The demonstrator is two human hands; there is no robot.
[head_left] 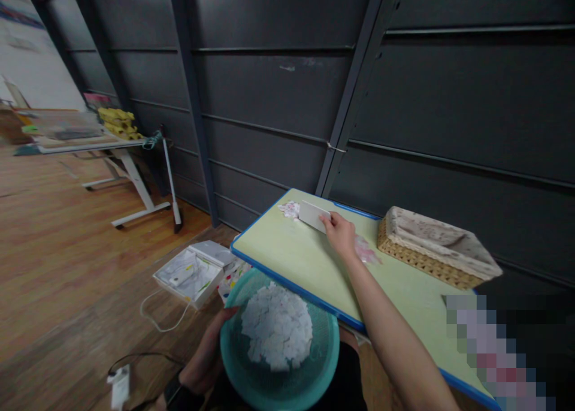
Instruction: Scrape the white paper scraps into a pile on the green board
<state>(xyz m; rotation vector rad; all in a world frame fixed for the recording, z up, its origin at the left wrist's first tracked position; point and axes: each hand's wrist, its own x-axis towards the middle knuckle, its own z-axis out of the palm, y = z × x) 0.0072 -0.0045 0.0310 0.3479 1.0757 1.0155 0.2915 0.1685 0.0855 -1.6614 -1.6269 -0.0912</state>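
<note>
My right hand (340, 234) reaches across the pale green table (291, 255) and grips a flat white card (313, 215) near the far edge. Small white and pink paper scraps (288, 209) lie just left of the card, and more pinkish scraps (367, 252) lie right of my wrist. My left hand (210, 346) holds the rim of a teal plastic basket (314, 375) below the table's near edge. The basket carries a heap of white paper pieces (276, 327). The left fingers curl around the rim.
A woven wicker basket (431, 246) with a cloth lining stands at the table's far right. On the wooden floor to the left lie an open white box (191, 273), a cable and a small white adapter (119, 386). Another table (81, 141) stands far left. A dark panelled wall is behind.
</note>
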